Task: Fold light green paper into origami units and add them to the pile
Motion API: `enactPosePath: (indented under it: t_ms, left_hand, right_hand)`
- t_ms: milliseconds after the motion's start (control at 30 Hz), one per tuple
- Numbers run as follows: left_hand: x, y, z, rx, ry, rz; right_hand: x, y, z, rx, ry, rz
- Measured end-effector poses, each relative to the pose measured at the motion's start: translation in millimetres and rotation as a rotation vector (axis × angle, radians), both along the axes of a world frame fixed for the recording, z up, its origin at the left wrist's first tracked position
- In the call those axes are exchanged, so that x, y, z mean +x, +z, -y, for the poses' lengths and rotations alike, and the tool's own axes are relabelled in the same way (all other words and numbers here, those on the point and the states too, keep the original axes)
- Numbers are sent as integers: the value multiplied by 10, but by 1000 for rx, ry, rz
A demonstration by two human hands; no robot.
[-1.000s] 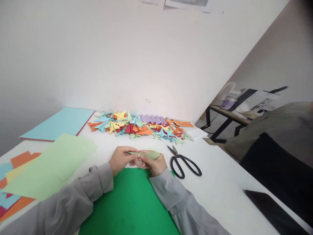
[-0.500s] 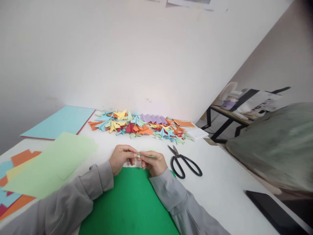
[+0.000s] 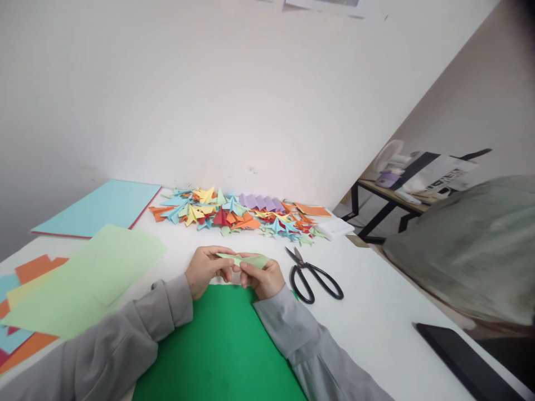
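Observation:
A small folded light-green paper [image 3: 256, 260] is held between my two hands, above the far edge of a green sheet [image 3: 217, 345]. My left hand [image 3: 209, 265] pinches its left end, and my right hand [image 3: 266, 277] grips the right part between thumb and fingers. Parts of the paper are hidden behind the fingers. Just right of my right hand, black-handled scissors [image 3: 312, 274] lie with their blades slightly apart. Beyond my hands, a pile of small folded paper planes [image 3: 238, 214] in several colours runs along the wall.
Light-green sheets [image 3: 92, 278] overlap coloured paper pieces [image 3: 35, 270] at left. Behind them lie large light-blue sheets [image 3: 100, 209]. A black flat device [image 3: 463, 356] rests near the table's right edge. A side table [image 3: 387, 197] with a bag stands at right.
The light-green paper was seen almost edge-on; now its wings are spread and tilted so more of its surface shows. Both hands stay in nearly the same place.

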State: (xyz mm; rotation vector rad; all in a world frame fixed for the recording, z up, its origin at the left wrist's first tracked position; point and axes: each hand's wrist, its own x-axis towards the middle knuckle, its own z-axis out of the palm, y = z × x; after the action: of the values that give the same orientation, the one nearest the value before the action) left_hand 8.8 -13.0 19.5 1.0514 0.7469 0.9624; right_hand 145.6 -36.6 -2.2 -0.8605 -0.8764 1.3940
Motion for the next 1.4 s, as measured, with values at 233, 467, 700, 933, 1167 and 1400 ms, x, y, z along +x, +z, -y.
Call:
enactPosePath:
  t_ms: [233,467,700,933,1167,1400]
  left_hand:
    - [-27,-17,-21,35,-60,-64]
    - [-8,-27,-15,142,-132,-140]
    - [-31,-60,-45,160,-80,-100]
    - [-19,-41,-21,57,-84,-47]
    - [-16,-44,-19,59,-95,-30]
    - [-16,-19,-18,32,-84,-8]
  right_hand:
    - [18,10,6,-12,-35,142]
    - [31,7,-19,-27,-96,98]
    - [17,27,5,-32,-41,140]
    - [18,19,-16,-22,14,-3]
    - [25,36,-26,-79,-42,9]
    - [12,58,-16,-76,-56,27]
